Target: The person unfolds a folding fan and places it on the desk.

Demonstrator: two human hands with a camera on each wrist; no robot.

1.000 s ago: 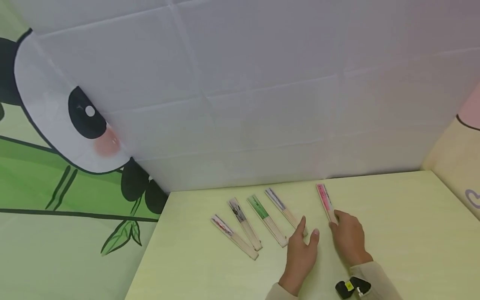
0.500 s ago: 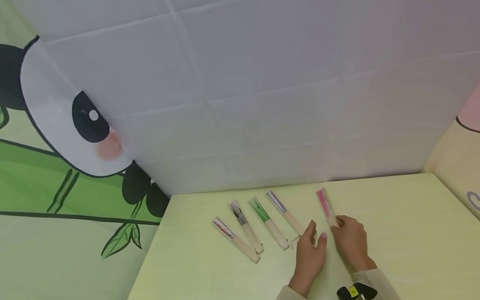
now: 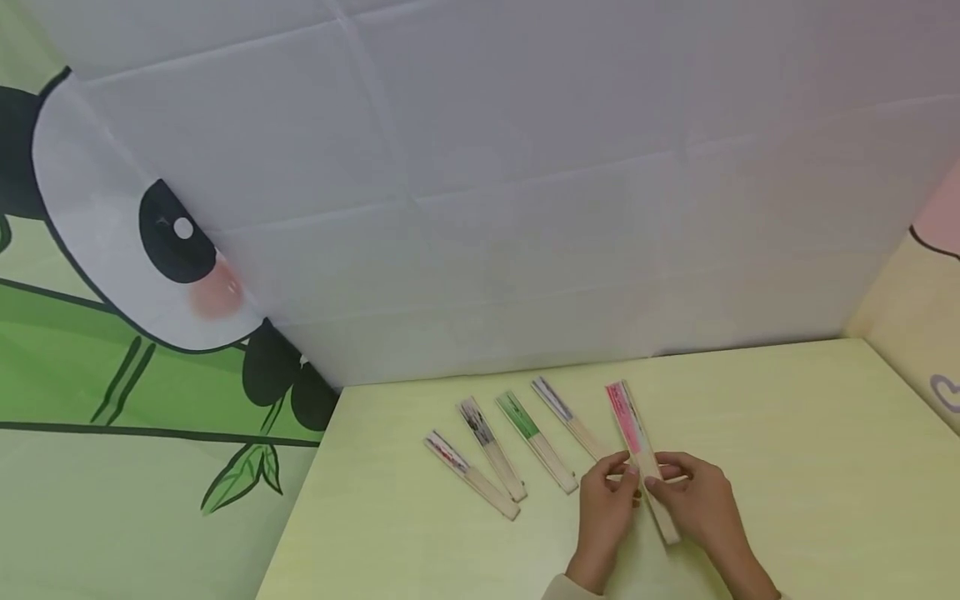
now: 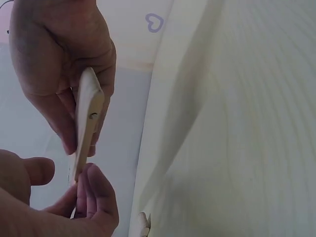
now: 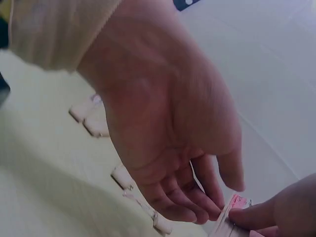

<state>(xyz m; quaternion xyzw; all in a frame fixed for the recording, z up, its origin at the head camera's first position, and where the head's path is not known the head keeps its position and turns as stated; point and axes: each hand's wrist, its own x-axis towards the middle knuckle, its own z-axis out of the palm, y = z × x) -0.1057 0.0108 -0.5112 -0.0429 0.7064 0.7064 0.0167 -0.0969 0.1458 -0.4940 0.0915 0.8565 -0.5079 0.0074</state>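
The right hand (image 3: 697,500) is pinching the pink fan (image 3: 628,425), right of the green fan (image 3: 537,442).
Head view: a red-marked fan (image 3: 472,475) and a grey fan (image 3: 492,448) are lying left of the green fan, a lilac fan (image 3: 570,418) right. Wrist views: the left hand's (image 3: 606,504) thumb is standing apart; whether its fingers are gripping, I cannot tell.

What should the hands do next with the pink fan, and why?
I'd probably bring the left thumb in to pinch the pink fan. The right hand holds the fan above the table; the left hand has its fingers near its edge, but the thumb stands apart in the left wrist view.
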